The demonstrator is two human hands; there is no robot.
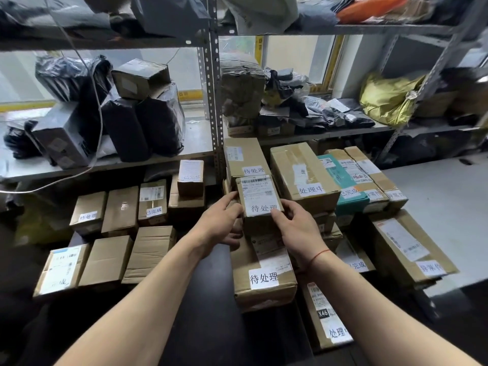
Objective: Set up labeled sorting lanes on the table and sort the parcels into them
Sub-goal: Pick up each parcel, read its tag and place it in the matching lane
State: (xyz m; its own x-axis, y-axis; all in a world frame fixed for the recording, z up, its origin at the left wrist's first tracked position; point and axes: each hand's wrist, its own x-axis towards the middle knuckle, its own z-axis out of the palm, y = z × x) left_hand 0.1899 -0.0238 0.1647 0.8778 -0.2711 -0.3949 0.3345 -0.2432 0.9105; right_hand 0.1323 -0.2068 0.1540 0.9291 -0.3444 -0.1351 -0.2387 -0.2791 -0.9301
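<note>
A small brown parcel (257, 192) with a shipping label and a white 待处理 tag is held in both hands above the stack in the middle. My left hand (220, 223) grips its left side and underside. My right hand (295, 225) grips its right side, thumb on the tag. Below it lies a larger box (264, 281) tagged 待处理, and behind it stands another box (245, 157) with the same tag. To the right sit a 处理中 box (303, 173), a teal 已完成 parcel (343, 180) and 异常件 boxes (380, 178).
Several untagged and tagged cardboard boxes (111, 233) lie in rows on the dark table (211, 299) at the left. Metal shelving (214, 101) behind holds black bags and parcels. A grey surface (443, 207) extends at the right. A white cable (97, 107) hangs at the left.
</note>
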